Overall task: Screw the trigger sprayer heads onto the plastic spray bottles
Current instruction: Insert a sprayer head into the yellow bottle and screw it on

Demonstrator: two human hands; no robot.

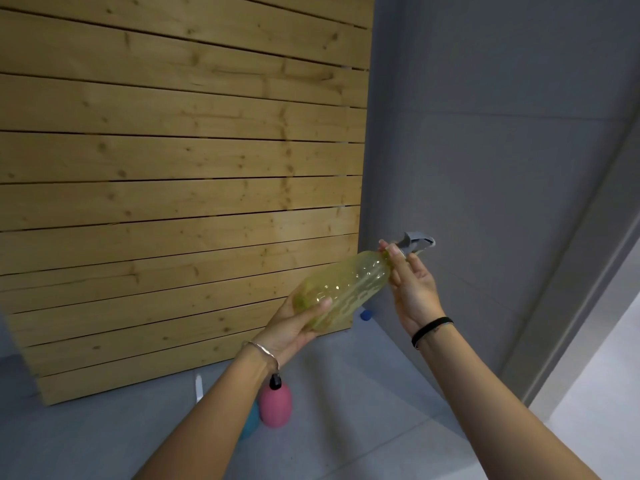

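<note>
A translucent yellow spray bottle is held tilted in the air, neck pointing up and to the right. My left hand grips its base from below. A grey trigger sprayer head sits at the neck. My right hand pinches the collar of that head between thumb and fingertips. On the floor below stands a pink bottle with a black neck, and a blue bottle is partly hidden behind my left forearm.
A tall panel of wooden slats leans against the grey wall right behind the bottle. A small blue object lies on the grey tiled floor near the panel's corner. A white strip lies by the panel's foot.
</note>
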